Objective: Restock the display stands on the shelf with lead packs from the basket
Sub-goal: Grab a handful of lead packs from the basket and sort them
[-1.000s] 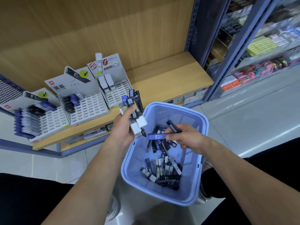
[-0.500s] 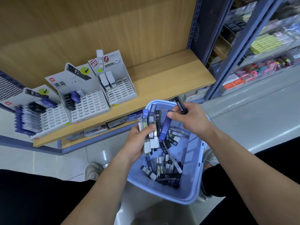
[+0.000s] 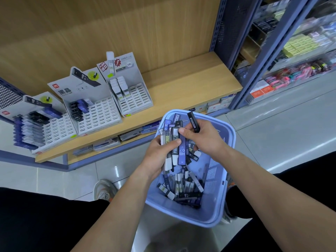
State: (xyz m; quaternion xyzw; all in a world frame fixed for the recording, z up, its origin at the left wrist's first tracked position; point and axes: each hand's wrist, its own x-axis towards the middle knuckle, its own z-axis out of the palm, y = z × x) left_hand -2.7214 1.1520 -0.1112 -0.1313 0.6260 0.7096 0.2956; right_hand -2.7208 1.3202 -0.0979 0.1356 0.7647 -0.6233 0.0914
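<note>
**A:** Where does the restock stand?

**B:** Early, I'd judge. The left hand (image 3: 160, 151) is curled round a fan of lead packs (image 3: 174, 140), with purple, black and clear ones mixed, and holds it over the blue basket (image 3: 215, 200). The right hand (image 3: 205, 139) pinches one black lead pack (image 3: 193, 121) in its fingers, with the thumb resting against the fan.

**A:** And the stands?

**B:** There are three on the wooden shelf (image 3: 190, 84). The left stand (image 3: 60, 128) has its left columns filled and the rest of its grid bare. The middle stand (image 3: 101, 115) carries only a small cluster at its upper left corner. The right stand (image 3: 136, 99) has two short rows of white-capped packs at the back (nearly every slot in front of them shows empty).

**A:** So most of it lies ahead.

**B:** It looks so. A heap of loose packs (image 3: 183, 188) lies in the bottom of the basket, and nothing in either hand is near a slot. Gathering, or perhaps sorting by kind, seems to be the step in hand. The slotting itself is left to do.
</note>
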